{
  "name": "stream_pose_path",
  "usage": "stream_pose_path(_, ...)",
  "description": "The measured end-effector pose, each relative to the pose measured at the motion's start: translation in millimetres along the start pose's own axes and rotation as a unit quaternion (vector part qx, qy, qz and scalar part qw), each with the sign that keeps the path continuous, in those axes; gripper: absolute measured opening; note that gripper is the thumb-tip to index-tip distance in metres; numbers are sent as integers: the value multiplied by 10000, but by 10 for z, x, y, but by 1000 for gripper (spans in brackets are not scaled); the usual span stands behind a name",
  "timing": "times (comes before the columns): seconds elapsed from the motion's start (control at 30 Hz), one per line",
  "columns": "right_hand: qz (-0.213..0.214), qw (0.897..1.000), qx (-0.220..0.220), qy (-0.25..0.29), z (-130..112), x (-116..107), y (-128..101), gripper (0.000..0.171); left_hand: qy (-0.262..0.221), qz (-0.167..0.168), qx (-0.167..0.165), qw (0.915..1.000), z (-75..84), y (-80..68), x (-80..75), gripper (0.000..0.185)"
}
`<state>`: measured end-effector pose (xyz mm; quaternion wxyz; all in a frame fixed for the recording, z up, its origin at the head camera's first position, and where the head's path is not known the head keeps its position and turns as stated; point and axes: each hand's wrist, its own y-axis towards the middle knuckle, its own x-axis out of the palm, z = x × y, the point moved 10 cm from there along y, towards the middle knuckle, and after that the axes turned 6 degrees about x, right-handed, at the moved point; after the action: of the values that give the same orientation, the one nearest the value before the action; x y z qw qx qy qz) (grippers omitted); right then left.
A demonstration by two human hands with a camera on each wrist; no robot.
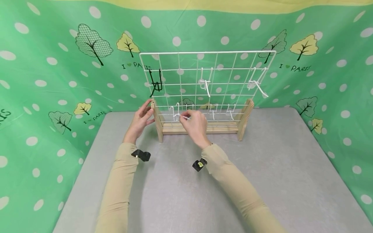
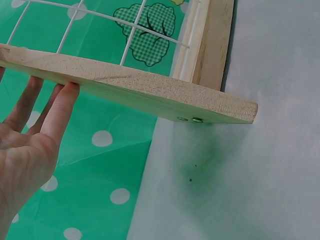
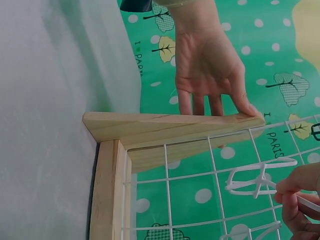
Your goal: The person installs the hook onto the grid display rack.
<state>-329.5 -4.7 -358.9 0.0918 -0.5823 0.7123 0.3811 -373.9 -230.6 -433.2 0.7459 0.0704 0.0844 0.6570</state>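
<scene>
Grey tabletop (image 1: 262, 181) and green spotted backdrop (image 1: 43, 81) are surrounding us; our right hand (image 1: 196, 124) is pinching a white wire hook (image 1: 178, 114) on the grid's lowest row, thumb and fingertips closed on it, while our left hand (image 1: 141, 118) is pressing straight fingers (image 3: 200, 102) against the wooden left foot (image 3: 170, 127) of the upright white wire grid (image 1: 207, 81)

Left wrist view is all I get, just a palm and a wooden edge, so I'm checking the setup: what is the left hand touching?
Observer: The left hand rests its straight fingers on the wooden side post of a wire grid rack.
Operator: And the other hand?
Observer: The right hand pinches a white hook at the grid's lowest row.
Operator: Other hooks?
Observer: One black hook hangs upper left.
</scene>
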Motion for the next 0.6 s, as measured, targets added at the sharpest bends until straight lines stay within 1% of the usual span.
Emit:
stream_pose_path(0.3, 53, 9992, 9, -401, -10, 21, 23, 7, -2, 27, -43, 10000, -13, 0, -19, 55)
stream_pose_path(0.53, 24, 9997, 115, -219, -24, 40, 27, 9, -61, 24, -53, 10000, -6, 6, -11, 55)
stream_pose_path(0.6, 24, 9996, 146, -242, -35, 41, 23, 8, -64, 24, -53, 10000, -3, 7, -8, 55)
